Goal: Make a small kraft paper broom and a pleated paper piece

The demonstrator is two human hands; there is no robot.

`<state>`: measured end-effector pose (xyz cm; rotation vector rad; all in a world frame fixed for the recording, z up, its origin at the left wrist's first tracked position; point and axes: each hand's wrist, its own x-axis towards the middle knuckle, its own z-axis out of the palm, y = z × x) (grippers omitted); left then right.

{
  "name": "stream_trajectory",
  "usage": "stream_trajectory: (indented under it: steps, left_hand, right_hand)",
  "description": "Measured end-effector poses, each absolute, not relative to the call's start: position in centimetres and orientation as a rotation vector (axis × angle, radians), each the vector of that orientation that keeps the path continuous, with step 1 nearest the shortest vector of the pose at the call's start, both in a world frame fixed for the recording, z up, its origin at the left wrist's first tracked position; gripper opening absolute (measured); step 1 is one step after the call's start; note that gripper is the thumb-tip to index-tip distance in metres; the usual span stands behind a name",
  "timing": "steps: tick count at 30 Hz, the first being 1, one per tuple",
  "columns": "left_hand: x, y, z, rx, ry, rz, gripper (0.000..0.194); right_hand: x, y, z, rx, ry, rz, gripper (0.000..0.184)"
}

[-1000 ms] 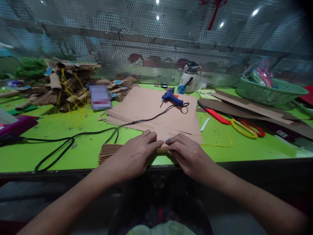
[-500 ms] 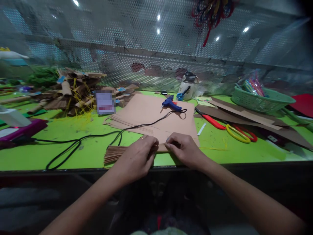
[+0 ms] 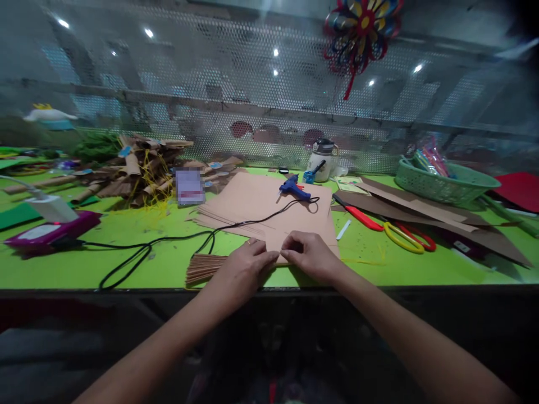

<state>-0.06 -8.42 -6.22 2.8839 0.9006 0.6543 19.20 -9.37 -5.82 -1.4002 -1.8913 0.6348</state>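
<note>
A strip of pleated brown paper (image 3: 205, 269) lies along the front of the table, its fan of folds sticking out to the left. My left hand (image 3: 248, 264) covers the middle of it, thumb and fingers closed on the paper's near edge. Close beside it, my right hand (image 3: 309, 253) pinches the same edge between thumb and fingertips. Just beyond both hands rests a stack of brown paper sheets (image 3: 240, 196). On that stack sits a blue glue gun (image 3: 295, 187), its black cord running left.
To the left are a purple power strip (image 3: 54, 231) and a pile of rolled brown paper pieces (image 3: 130, 174). Red-handled scissors (image 3: 364, 217), yellow-handled scissors (image 3: 402, 238) and a green basket (image 3: 446, 182) lie right. A white bottle (image 3: 320, 163) stands at the back.
The head view has tilted up and turned slightly left. My left thumb now stretches toward the right fingertips along the paper edge; the hands are closer together.
</note>
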Motion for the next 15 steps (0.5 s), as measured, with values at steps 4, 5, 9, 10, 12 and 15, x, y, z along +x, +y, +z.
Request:
stream_trajectory:
  steps: [4,5,9,10,12,15]
  left_hand:
    - [0.1,-8.4,-6.3,2.862,0.938,0.703,0.021]
    - [0.2,-8.4,-6.3,2.859,0.945,0.711,0.022]
    - [0.3,-8.4,-6.4,2.851,0.955,0.688,0.023]
    - [0.2,-8.4,-6.3,2.847,0.958,0.681,0.023]
    - [0.2,-8.5,-6.2,2.834,0.967,0.671,0.024]
    - [0.1,-8.7,-6.0,2.809,0.990,0.650,0.026]
  right_hand:
    - [19.9,-10.0,-6.1,-1.297,-1.930,0.515,0.005]
    - [20.3,-10.3,-6.2,-1.236,-1.957,0.475,0.006]
    - [21.4,-11.1,-6.6,-1.063,-2.090,0.288,0.008]
    - [21.6,-11.2,-6.7,-1.059,-2.117,0.244,0.008]
    - [21.6,-11.2,-6.8,-1.068,-2.171,0.195,0.008]
    - [21.4,-10.9,-6.7,-1.089,-2.250,0.187,0.005]
